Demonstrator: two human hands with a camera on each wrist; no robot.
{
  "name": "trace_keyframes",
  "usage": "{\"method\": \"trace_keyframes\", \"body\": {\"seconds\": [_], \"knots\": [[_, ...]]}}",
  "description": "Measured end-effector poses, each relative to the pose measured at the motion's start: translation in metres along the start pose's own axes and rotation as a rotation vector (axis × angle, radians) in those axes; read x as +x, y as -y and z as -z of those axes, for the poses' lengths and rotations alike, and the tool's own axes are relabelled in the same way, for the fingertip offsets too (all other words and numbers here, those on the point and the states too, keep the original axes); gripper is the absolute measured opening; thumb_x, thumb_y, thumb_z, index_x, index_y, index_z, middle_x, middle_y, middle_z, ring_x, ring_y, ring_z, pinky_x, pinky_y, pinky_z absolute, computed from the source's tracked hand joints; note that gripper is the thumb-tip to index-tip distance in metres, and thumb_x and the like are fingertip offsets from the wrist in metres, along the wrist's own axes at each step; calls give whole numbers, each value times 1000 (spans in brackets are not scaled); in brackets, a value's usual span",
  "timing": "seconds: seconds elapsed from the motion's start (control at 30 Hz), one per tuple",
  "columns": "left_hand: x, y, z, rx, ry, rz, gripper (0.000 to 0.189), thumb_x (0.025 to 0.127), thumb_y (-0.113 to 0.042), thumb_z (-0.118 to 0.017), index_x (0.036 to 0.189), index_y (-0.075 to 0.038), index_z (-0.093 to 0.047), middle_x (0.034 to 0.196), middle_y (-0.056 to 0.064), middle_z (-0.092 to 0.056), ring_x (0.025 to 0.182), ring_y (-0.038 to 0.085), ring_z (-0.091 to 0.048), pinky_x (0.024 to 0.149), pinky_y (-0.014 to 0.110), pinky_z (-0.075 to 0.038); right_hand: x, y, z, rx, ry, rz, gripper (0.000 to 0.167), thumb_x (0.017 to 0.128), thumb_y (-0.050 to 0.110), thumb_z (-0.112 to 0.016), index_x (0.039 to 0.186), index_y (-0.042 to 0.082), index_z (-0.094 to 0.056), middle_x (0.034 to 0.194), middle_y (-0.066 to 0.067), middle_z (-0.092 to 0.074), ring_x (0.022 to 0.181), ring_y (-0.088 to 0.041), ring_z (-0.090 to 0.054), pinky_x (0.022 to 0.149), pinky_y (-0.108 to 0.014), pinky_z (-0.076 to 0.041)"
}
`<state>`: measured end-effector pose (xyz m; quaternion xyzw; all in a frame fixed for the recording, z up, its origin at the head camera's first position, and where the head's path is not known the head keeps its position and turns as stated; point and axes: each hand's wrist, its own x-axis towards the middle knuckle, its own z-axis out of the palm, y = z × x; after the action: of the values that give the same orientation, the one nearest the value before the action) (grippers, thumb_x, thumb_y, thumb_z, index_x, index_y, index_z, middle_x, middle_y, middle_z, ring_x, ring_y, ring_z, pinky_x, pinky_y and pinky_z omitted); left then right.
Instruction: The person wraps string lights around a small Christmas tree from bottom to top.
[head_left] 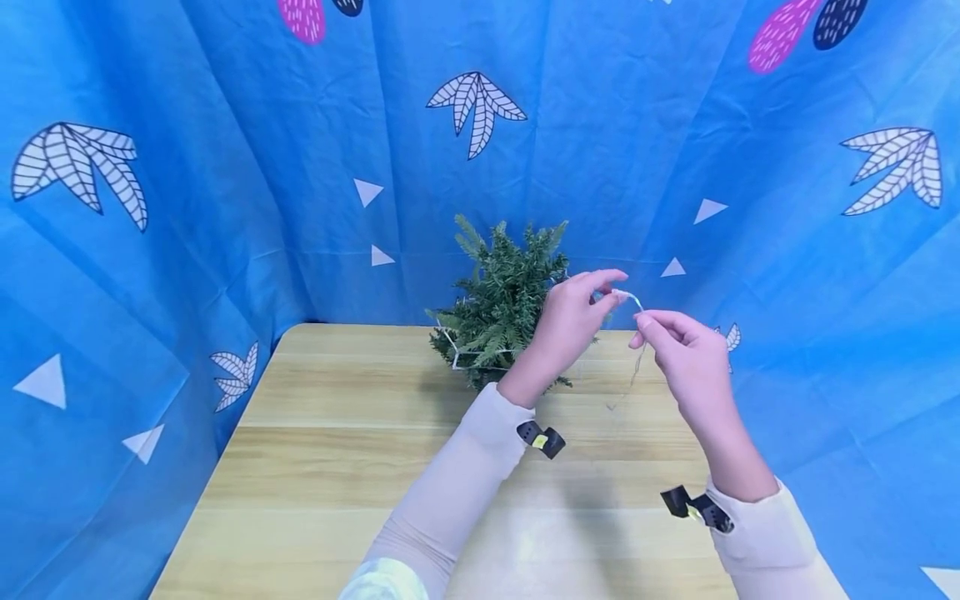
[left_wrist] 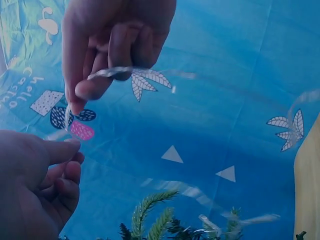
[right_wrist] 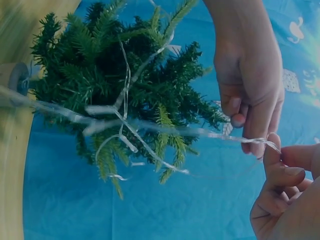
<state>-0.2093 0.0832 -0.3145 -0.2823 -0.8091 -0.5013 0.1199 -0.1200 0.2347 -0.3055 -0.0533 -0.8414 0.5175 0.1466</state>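
Note:
A small artificial Christmas tree [head_left: 504, 292] stands near the table's back edge. A thin clear-white light string [right_wrist: 170, 131] wraps its branches and runs out to both hands. My left hand [head_left: 573, 321], just right of the tree, pinches the string between thumb and index finger. Close beside it, my right hand [head_left: 686, 354] pinches the same string, and a short length [head_left: 632, 298] arcs between the two. Below the right fingers a loose part of the string hangs down. In the left wrist view, the right hand [left_wrist: 117, 50] is above the left hand [left_wrist: 37, 175].
The wooden table [head_left: 322, 467] lies under both forearms. A blue patterned curtain [head_left: 615, 150] surrounds its back and sides, close behind the tree. The tree's round base [right_wrist: 15, 82] shows at the left of the right wrist view. Black straps [head_left: 542, 439] sit on both wrists.

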Motion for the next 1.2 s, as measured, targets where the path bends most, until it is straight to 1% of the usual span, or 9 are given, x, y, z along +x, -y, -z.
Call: {"method": "trace_keyframes", "body": {"seconds": [0.1, 0.23, 0.4, 0.5, 0.67, 0.83, 1.0, 1.1, 1.2], "knots": [[-1, -4, 5, 23, 45, -8, 30, 100, -25, -64, 130, -20, -68, 106, -3, -74, 59, 6, -52, 53, 17, -42, 8, 3, -1, 19, -6, 13, 36, 97, 46, -65, 112, 14, -73, 77, 8, -70, 52, -16, -38, 41, -36, -27], [0, -12, 18, 121, 70, -35, 32, 102, -30, -62, 133, -24, -65, 109, -7, -73, 60, 4, -51, 57, 18, -40, 16, 6, -1, 15, -12, 35, 35, 97, 44, -65, 112, 13, -73, 77, 11, -70, 55, -15, -40, 43, -34, -29], [8, -17, 34, 198, 73, -74, 25, 102, -31, -62, 124, -23, -71, 111, -9, -72, 73, 2, -58, 66, 19, -42, 19, 12, -1, -36, 0, 31, 37, 98, 47, -63, 114, 16, -73, 77, 15, -70, 61, -14, -44, 50, -31, -35], [14, -17, 40, 225, 89, -94, 22, 101, -29, -64, 118, -21, -74, 111, -8, -72, 81, 3, -60, 70, 17, -44, 20, 16, -2, -59, 13, 37, 39, 98, 50, -62, 114, 17, -73, 80, 10, -72, 69, -15, -48, 58, -29, -41], [22, -17, 51, 264, 131, -118, 20, 100, -26, -64, 115, -17, -75, 109, -5, -72, 84, 6, -62, 72, 17, -46, 22, 20, -3, -75, 28, 48, 39, 97, 52, -62, 114, 19, -74, 80, 9, -73, 63, -16, -45, 54, -32, -38], [27, -15, 59, 268, 176, -132, 22, 101, -24, -63, 118, -15, -75, 111, -3, -72, 85, 6, -61, 75, 18, -47, 25, 24, -6, -84, 33, 63, 38, 97, 51, -62, 113, 19, -74, 78, 15, -71, 56, -15, -41, 49, -34, -33], [35, -11, 66, 229, 156, -129, 19, 101, -22, -63, 114, -15, -75, 110, -3, -73, 83, 7, -60, 79, 18, -48, 22, 26, -9, -68, 50, 41, 40, 96, 53, -62, 116, 20, -73, 81, 12, -72, 60, -16, -42, 53, -33, -37], [42, -9, 70, 198, 141, -86, 19, 101, -23, -63, 114, -15, -74, 112, -4, -72, 83, 6, -59, 79, 18, -48, 18, 26, -11, -56, 69, 35, 41, 97, 52, -62, 118, 19, -73, 81, 11, -72, 62, -15, -45, 54, -32, -39], [48, -7, 74, 160, 119, -41, 20, 101, -24, -62, 114, -15, -74, 111, -4, -72, 78, 9, -58, 75, 19, -48, 15, 25, -15, -53, 83, 50, 41, 97, 50, -63, 119, 17, -73, 81, 11, -72, 58, -15, -44, 49, -33, -36]]}}
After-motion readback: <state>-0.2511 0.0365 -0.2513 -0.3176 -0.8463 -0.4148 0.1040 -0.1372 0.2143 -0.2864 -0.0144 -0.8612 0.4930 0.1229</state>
